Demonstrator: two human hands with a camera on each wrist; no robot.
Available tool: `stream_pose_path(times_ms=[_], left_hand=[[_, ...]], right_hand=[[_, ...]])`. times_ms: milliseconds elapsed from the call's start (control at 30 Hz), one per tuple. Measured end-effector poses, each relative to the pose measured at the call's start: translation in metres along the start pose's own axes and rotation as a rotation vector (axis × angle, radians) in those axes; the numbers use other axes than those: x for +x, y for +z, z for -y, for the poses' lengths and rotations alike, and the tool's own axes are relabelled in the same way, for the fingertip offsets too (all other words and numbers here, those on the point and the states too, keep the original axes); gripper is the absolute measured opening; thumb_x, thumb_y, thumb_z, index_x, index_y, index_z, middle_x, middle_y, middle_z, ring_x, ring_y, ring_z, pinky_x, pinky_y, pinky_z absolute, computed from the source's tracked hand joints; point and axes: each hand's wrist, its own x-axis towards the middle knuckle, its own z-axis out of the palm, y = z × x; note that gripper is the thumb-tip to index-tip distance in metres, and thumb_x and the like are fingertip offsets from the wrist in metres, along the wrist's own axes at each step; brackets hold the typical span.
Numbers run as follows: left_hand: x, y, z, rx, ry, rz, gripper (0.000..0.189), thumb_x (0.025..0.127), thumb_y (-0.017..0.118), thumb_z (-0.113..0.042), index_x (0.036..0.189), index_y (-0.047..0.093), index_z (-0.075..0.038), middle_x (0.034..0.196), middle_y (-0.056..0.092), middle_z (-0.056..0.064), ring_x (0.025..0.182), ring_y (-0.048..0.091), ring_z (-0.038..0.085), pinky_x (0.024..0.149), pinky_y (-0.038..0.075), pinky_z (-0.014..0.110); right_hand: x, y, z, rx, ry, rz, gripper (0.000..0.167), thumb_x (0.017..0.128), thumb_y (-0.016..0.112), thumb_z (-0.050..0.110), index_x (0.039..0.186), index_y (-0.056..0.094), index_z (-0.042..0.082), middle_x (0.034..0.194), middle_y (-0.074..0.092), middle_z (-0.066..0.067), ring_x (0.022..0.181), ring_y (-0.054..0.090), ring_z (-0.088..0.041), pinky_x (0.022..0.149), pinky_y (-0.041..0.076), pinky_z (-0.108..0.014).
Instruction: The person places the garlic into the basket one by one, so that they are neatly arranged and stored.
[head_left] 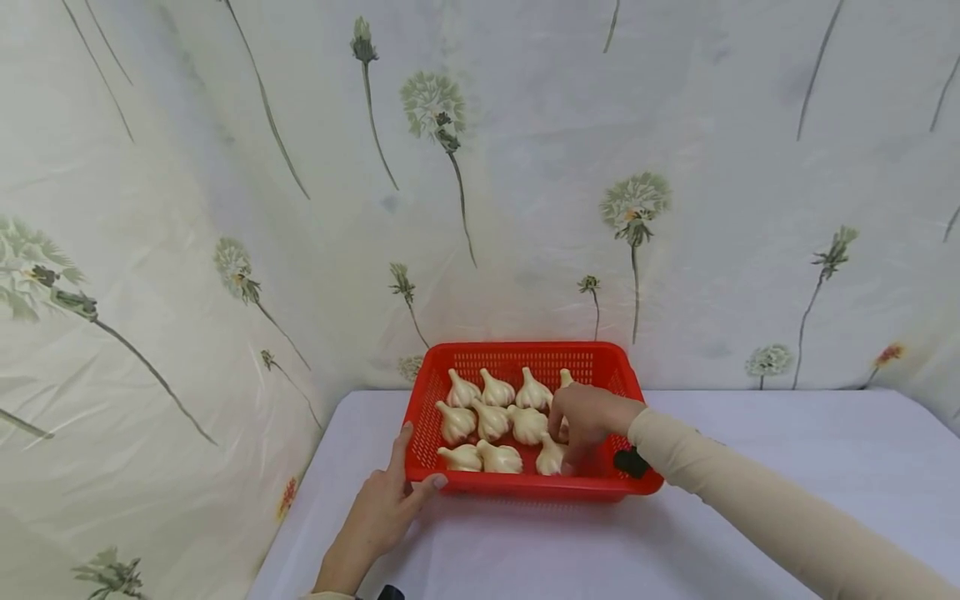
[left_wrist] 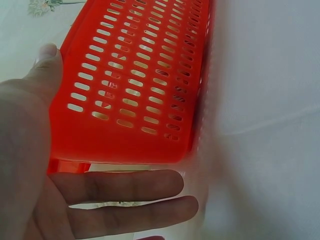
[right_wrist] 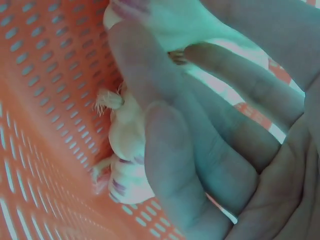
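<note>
Several pale garlic bulbs (head_left: 493, 422) lie in loose rows inside a red plastic basket (head_left: 525, 485). My right hand (head_left: 588, 421) reaches down into the basket's right part, curled over the bulbs there. In the right wrist view, the fingers (right_wrist: 170, 155) bend against a garlic bulb (right_wrist: 170, 25) with a purplish tint, partly hidden by the hand. Other bulbs (right_wrist: 127, 130) lie beside the fingers near the slotted wall. At the basket's front left corner, my left hand (head_left: 386, 504) touches it, thumb at the front rim. Its other fingers (left_wrist: 125, 186) stretch straight by the basket's end.
A white cloth covers the table (head_left: 720, 533) around the basket. Behind and to the left hangs a pale curtain (head_left: 525, 208) printed with dandelions, close to the basket's back edge. The basket's raised rim surrounds the bulbs.
</note>
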Motion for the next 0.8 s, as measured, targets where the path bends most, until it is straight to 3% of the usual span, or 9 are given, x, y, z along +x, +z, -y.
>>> stream_pose_path(times_ms=[200, 433, 500, 567, 667, 800], left_hand=[[0.003, 0.000, 0.003, -0.007, 0.003, 0.005, 0.100, 0.096, 0.063, -0.069, 0.170, 0.018, -0.018, 0.067, 0.055, 0.000, 0.071, 0.056, 0.018, 0.063, 0.046, 0.033], [0.002, -0.005, -0.001, 0.008, 0.010, 0.025, 0.100, 0.097, 0.062, -0.068, 0.170, 0.017, -0.017, 0.074, 0.063, 0.001, 0.073, 0.058, 0.018, 0.064, 0.049, 0.037], [0.001, -0.009, -0.002, 0.004, 0.005, 0.034, 0.101, 0.097, 0.063, -0.067, 0.170, 0.016, -0.015, 0.090, 0.072, 0.007, 0.082, 0.065, 0.022, 0.070, 0.055, 0.042], [-0.001, -0.013, -0.004, -0.014, -0.003, 0.044, 0.105, 0.095, 0.065, -0.068, 0.170, 0.015, -0.015, 0.118, 0.074, 0.016, 0.102, 0.070, 0.029, 0.081, 0.060, 0.051], [-0.005, -0.021, -0.007, -0.062, -0.017, 0.058, 0.110, 0.093, 0.068, -0.067, 0.171, 0.012, -0.014, 0.158, 0.052, 0.020, 0.135, 0.059, 0.039, 0.097, 0.055, 0.065], [-0.007, -0.035, -0.013, -0.069, -0.024, 0.059, 0.112, 0.091, 0.069, -0.069, 0.171, 0.015, -0.012, 0.162, 0.042, 0.024, 0.141, 0.051, 0.043, 0.098, 0.053, 0.068]], right_hand=[[-0.005, -0.005, -0.002, -0.008, -0.013, -0.055, 0.037, 0.068, 0.101, 0.034, 0.098, 0.086, 0.018, 0.091, 0.076, 0.005, 0.087, 0.061, -0.016, 0.074, 0.057, -0.034], [-0.028, -0.027, -0.016, 0.034, -0.074, -0.144, 0.040, 0.075, 0.097, 0.034, 0.105, 0.084, 0.012, 0.094, 0.079, 0.002, 0.080, 0.066, -0.011, 0.067, 0.058, -0.030], [-0.036, -0.034, -0.024, 0.068, -0.094, -0.167, 0.040, 0.079, 0.095, 0.034, 0.108, 0.083, 0.010, 0.091, 0.079, 0.002, 0.075, 0.069, -0.009, 0.065, 0.058, -0.028], [-0.046, -0.040, -0.033, 0.098, -0.095, -0.193, 0.039, 0.083, 0.092, 0.034, 0.110, 0.082, 0.008, 0.088, 0.078, 0.004, 0.072, 0.070, -0.008, 0.065, 0.059, -0.027], [-0.060, -0.047, -0.052, 0.130, -0.074, -0.242, 0.041, 0.088, 0.088, 0.035, 0.116, 0.080, 0.007, 0.088, 0.078, 0.004, 0.068, 0.070, -0.007, 0.063, 0.059, -0.027], [-0.085, -0.053, -0.082, 0.110, -0.012, -0.326, 0.048, 0.091, 0.084, 0.038, 0.124, 0.076, 0.003, 0.089, 0.078, 0.002, 0.063, 0.068, -0.006, 0.060, 0.058, -0.027]])
